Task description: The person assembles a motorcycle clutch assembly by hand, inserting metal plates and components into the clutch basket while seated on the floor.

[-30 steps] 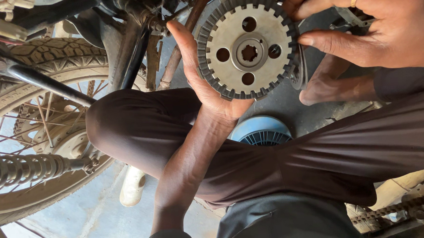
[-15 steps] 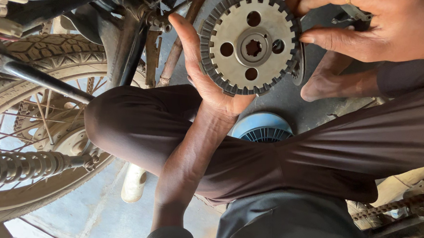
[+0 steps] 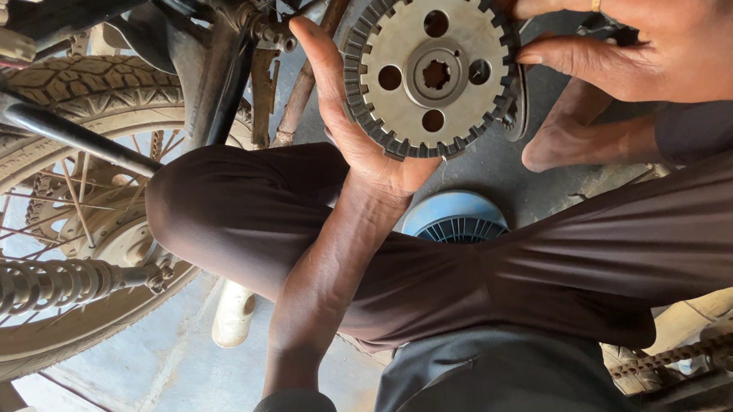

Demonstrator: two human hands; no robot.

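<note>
Rubber filled the left of the frame, where a motorcycle wheel [image 3: 53, 208] with a knobby tyre and thin spokes stood beside a coiled shock spring [image 3: 41, 285] at the lower left. Across the middle and right stretched the person's bent legs in dark brown trousers [image 3: 556, 254], one knee rising at centre left. Grey concrete floor [image 3: 139, 373] showed at the bottom left, and a pale sandal [image 3: 234, 314] lay on it just under that knee. Between the legs, near the centre, sat a round blue ribbed cap [image 3: 455, 219].

In the upper centre of the frame a toothed metal gear wheel [image 3: 432, 64] was held up, flat face to the camera, with four round holes about a splined hub. The left hand [image 3: 353, 122] rose from the bottom centre and cupped the gear's left and lower rim, palm open against the teeth and fingers stretched upward. The right hand [image 3: 653, 36], in the upper right, pinched the gear's right edge between thumb and fingers; a thin orange band circled one finger. A greasy chain [image 3: 689, 352] lay at the lower right.
</note>
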